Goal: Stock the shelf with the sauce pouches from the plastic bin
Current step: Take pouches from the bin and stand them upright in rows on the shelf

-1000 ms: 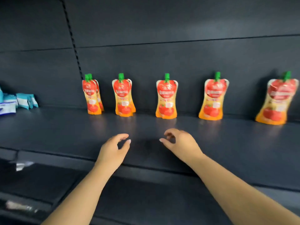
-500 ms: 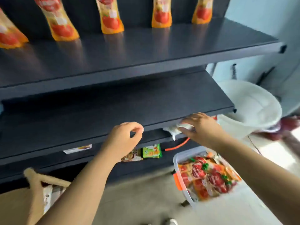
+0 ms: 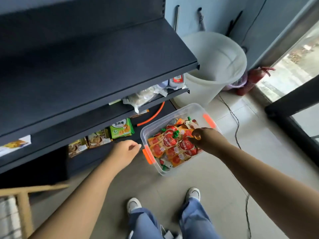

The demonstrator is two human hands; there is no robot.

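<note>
Both hands are down from the dark shelf now, and the right hand is over the clear plastic bin on the floor, reaching into the heap of sauce pouches, so I judge another pick is starting. Its fingers curl onto the top pouches, but I cannot tell whether its grip has closed on one. The left hand hangs just beside the bin's near corner, grip released, fingers loosely bent, empty.
</note>
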